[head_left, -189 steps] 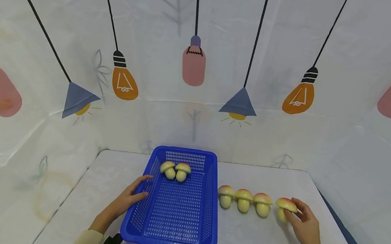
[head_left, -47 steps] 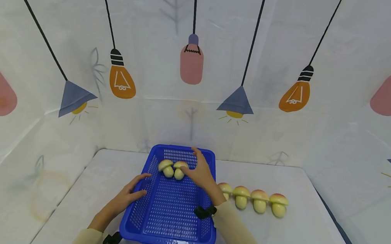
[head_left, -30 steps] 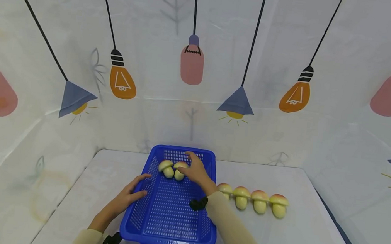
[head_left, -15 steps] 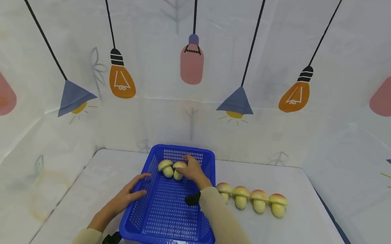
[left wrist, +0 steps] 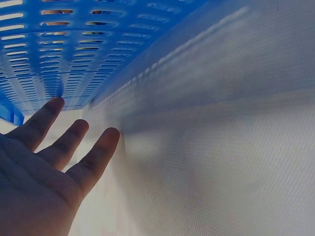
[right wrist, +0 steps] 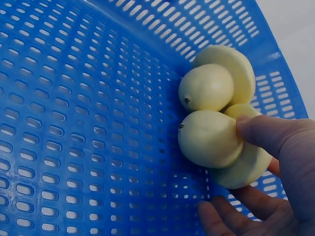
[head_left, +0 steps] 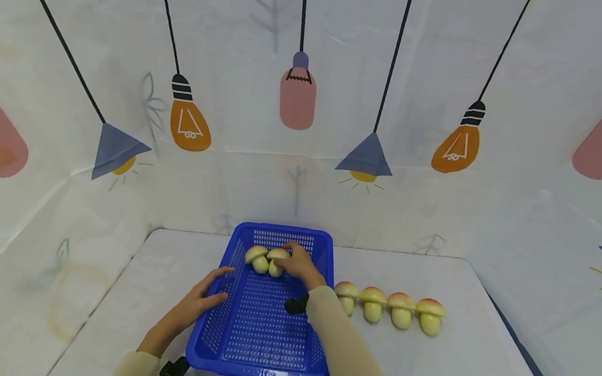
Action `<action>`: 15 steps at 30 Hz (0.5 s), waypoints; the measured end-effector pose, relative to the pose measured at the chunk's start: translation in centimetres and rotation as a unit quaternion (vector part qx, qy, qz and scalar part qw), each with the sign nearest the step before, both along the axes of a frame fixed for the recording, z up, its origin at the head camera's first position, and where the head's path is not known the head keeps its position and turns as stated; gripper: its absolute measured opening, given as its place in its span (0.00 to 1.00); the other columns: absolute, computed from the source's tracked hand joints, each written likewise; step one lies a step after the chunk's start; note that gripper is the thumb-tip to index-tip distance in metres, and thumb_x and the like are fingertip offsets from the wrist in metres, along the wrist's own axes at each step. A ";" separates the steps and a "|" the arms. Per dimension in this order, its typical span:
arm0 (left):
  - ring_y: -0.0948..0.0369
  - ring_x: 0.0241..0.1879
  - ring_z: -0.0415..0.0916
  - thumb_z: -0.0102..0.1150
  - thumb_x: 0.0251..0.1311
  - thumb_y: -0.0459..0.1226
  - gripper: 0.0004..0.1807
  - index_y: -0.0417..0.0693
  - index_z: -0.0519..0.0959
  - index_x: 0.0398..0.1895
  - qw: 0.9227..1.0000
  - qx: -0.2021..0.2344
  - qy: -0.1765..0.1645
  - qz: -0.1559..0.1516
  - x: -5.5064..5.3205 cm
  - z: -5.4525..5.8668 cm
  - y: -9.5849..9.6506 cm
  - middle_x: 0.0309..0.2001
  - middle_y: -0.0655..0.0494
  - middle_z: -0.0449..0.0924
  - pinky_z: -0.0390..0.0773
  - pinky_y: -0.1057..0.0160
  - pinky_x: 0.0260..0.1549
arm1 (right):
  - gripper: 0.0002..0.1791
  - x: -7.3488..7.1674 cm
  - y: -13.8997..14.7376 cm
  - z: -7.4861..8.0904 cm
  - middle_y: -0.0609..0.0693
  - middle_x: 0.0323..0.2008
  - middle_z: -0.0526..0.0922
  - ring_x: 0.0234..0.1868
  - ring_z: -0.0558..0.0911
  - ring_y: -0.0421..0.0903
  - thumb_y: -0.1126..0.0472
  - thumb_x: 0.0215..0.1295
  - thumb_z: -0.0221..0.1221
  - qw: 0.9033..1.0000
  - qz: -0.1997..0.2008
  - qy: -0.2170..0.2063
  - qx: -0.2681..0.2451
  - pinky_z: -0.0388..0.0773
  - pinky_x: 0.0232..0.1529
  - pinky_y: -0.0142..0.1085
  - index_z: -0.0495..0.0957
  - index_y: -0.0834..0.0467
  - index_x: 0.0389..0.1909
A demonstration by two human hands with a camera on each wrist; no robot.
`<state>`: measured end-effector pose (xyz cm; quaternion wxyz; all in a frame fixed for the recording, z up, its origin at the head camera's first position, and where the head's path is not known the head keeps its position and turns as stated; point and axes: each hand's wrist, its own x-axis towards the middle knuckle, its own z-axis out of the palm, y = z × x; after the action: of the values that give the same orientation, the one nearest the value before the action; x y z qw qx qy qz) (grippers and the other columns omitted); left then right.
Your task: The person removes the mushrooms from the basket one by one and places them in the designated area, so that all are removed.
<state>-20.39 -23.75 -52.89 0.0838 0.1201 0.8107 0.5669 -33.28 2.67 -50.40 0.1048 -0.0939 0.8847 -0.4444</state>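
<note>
Two toy mushrooms with pale stems and yellow-red caps lie side by side at the far end of a blue plastic basket (head_left: 258, 373). My right hand (head_left: 299, 265) pinches the right mushroom (head_left: 275, 268), thumb on the near side and a finger at the cap. In the right wrist view, the thumb presses against this mushroom (right wrist: 211, 140), and the other mushroom (right wrist: 206, 87) touches it. My left hand (head_left: 196, 303) rests at the basket's left side with fingers extended; the left wrist view shows straight fingers (left wrist: 98, 157) beside the perforated wall.
Right of the basket, several similar mushrooms (head_left: 401, 310) stand in a row on the white table (head_left: 457, 369); my right forearm passes in front of the basket's right rim. Behind hangs a white sheet (head_left: 300, 200) printed with lamps.
My right hand left the mushroom at the row's right end, which now sits against the others. It reached into the basket and closed on the right mushroom there. The left hand stayed put.
</note>
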 end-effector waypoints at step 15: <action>0.37 0.67 0.66 0.52 0.75 0.39 0.32 0.56 0.58 0.79 1.000 0.006 -0.006 0.000 -0.1 0.1 0.0 0.79 0.37 0.51 0.82 0.48 0.52 | 0.27 -0.1 0.0 0.0 0.65 0.59 0.80 0.57 0.81 0.59 0.60 0.63 0.68 0.999 -0.009 -0.013 -0.028 0.80 0.57 0.52 0.76 0.64 0.62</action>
<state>-20.51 -23.79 -52.83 0.0876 0.1172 0.8068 0.5725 -33.39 2.64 -50.44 0.1094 -0.0834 0.8715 -0.4708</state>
